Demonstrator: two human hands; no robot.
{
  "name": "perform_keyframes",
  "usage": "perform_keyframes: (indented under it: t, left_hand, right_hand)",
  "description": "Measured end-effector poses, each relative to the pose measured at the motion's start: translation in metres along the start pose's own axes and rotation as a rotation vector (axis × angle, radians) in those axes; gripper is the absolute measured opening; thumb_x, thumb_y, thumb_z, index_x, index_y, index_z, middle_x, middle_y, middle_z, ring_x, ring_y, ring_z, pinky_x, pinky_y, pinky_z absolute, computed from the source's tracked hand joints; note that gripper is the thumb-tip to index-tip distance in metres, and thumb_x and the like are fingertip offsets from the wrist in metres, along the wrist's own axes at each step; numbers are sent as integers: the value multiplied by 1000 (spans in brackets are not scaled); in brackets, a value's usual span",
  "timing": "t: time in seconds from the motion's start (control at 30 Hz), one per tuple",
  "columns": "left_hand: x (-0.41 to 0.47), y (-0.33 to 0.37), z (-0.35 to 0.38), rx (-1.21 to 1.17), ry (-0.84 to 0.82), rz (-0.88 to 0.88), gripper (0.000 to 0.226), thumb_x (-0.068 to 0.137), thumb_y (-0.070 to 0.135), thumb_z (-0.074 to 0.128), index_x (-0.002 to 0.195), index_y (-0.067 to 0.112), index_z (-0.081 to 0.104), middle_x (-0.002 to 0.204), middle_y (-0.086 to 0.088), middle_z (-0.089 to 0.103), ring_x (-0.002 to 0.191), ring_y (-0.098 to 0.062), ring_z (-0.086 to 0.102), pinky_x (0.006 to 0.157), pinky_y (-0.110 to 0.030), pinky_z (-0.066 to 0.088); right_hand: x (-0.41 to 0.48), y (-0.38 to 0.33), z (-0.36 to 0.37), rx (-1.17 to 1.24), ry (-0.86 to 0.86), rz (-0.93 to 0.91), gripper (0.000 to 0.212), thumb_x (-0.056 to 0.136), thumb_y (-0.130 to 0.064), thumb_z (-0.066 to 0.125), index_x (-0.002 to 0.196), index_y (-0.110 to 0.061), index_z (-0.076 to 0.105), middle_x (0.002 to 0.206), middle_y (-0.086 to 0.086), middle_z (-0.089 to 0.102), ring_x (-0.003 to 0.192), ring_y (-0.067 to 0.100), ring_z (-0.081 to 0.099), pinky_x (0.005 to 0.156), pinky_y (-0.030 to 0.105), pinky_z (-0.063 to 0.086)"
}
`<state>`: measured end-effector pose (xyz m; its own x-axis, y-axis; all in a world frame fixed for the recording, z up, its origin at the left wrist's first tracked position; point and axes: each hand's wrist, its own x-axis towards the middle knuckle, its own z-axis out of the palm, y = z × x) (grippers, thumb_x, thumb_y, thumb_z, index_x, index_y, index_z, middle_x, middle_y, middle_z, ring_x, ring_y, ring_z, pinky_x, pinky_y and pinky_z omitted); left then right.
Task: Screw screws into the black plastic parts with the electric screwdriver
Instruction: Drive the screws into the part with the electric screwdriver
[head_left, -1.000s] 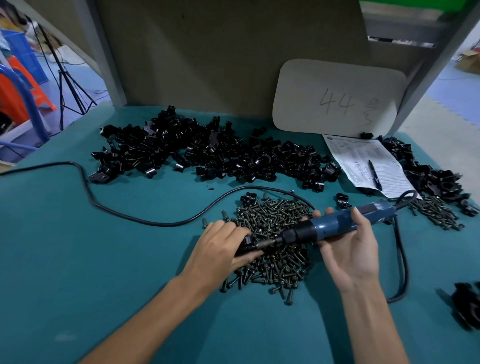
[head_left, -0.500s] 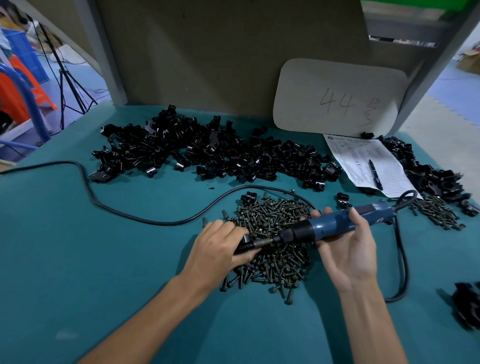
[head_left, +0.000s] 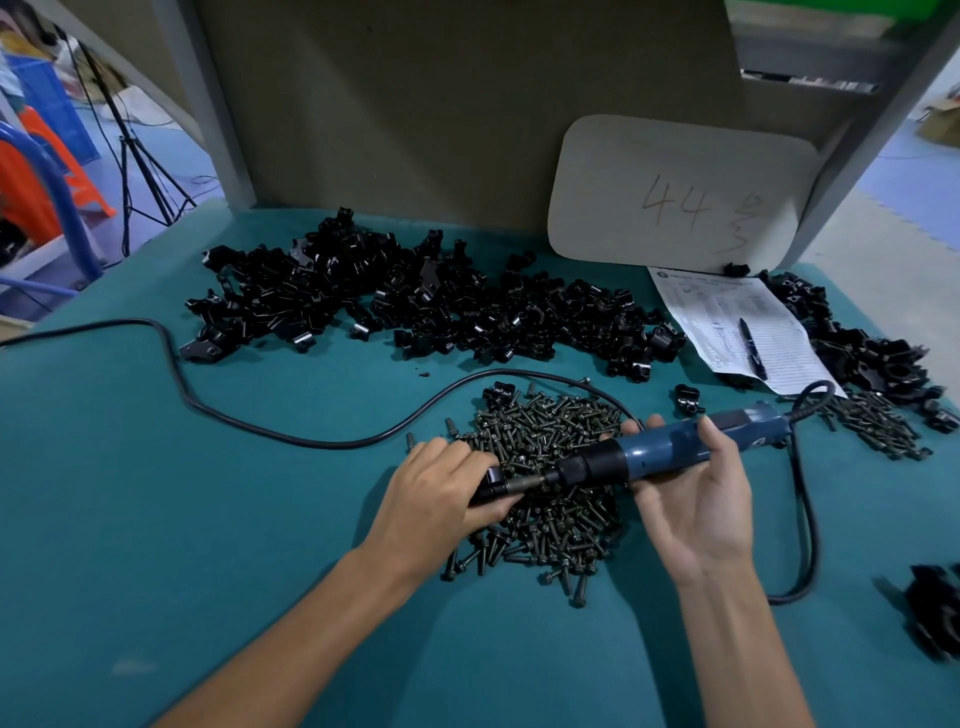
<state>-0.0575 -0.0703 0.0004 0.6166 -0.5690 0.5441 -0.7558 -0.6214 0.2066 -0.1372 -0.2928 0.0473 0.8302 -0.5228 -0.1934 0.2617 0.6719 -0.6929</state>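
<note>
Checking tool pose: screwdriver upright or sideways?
Sideways: screwdriver lies near horizontal in the right hand, bit toward the part in the left hand.

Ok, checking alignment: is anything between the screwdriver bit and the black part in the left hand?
Nothing visible. The right hand holds the electric screwdriver, its bit reaching straight to the black part gripped by the left hand; the screw pile lies underneath.

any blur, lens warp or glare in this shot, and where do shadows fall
Head view: sharp mid-frame, the screw pile and electric screwdriver read clearly; the dark object at the right edge is smeared; wide-angle warp tilts the grey post; soft shadows fall on the teal mat below the left hand and right hand; glints on the black plastic parts.
</note>
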Motion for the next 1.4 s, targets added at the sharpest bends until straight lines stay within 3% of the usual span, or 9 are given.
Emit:
perform_keyframes:
  t: [0.37,0.6,0.73,0.9,1.03,1.13,1.23,1.3,1.4]
  left_hand:
    - [-2,-1,3,-9,18,21,29,87,47,66,83,18,63,76,9,50,69,-9,35,66,-19,32]
    - [-1,0,1,-48,14,5,37,91,52,54,81,17,59,74,9,51,69,-10,36,63,-21,35]
    - [-1,0,-1,-60,42,-34,34,88,48,63,77,16,54,74,12,38,67,-11,33,64,-21,30]
    - [2,3,-4,-152,-5,-55,35,88,51,55,75,19,51,70,14,41,64,-10,37,59,-19,29]
    - [-2,-1,-8,-364,60,-179,33,82,46,64,70,18,53,61,10,50,58,-12,48,50,-23,40]
    - [-2,-2,-9,-426,103,-269,33,82,51,63,71,21,55,62,11,51,60,-9,52,51,-21,43]
    - [5,4,-6,-485,70,-353,36,84,63,59,75,29,52,68,11,53,69,-8,54,55,-19,42]
    - [13,10,-2,-512,55,-401,37,84,72,54,78,35,49,72,12,53,73,-5,53,57,-19,39]
    - [27,30,0,-572,29,-436,39,85,74,54,86,36,50,81,15,53,77,-2,51,61,-22,40]
  right_hand:
    - [1,0,-1,23,-8,18,31,87,-38,64,108,-17,54,90,2,69,89,20,73,95,42,54]
    - [2,1,-2,79,14,13,26,98,-32,55,119,-16,50,104,6,61,96,23,70,82,39,61]
    - [-1,3,2,16,11,10,26,99,-36,55,117,-18,52,104,4,61,98,21,70,84,37,59]
    - [-6,-3,3,104,-33,-20,35,92,-38,64,117,-16,51,98,5,64,95,25,70,82,43,61]
    - [-1,-25,0,-19,-12,-125,23,96,-27,63,110,-15,50,93,1,66,91,20,70,87,44,60]
    - [3,-54,-6,-299,102,-233,30,98,-16,63,120,-18,44,90,2,72,77,19,71,68,36,62]
    - [-4,-58,-23,-965,242,-242,50,92,-17,74,127,-29,40,106,7,67,76,24,69,68,47,61]
    - [-11,-43,-28,-1269,249,-253,48,87,-16,77,123,-21,46,100,6,64,75,24,65,71,51,59]
    - [-19,-27,-28,-1442,228,-261,34,84,-13,75,111,-7,56,89,12,63,67,18,59,62,40,51]
